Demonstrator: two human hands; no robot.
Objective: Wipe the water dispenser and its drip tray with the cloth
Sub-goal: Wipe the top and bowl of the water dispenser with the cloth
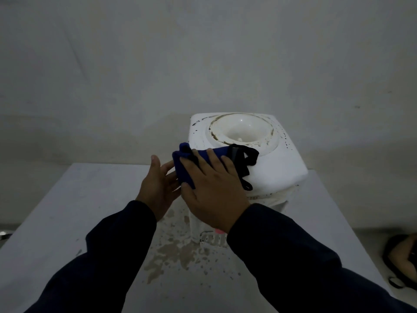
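Water dispenser (278,169) on blotchy table (67,222), wall (203,53) behind

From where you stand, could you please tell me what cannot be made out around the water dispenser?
Head view only:
- Drip tray: not visible; the right hand and its sleeve cover the water dispenser's front.
- Front lettering: half behind the sleeve, blurred.
- Dark object at the right edge: cut off, too dim.
- Left hand: contact with the cloth unclear.
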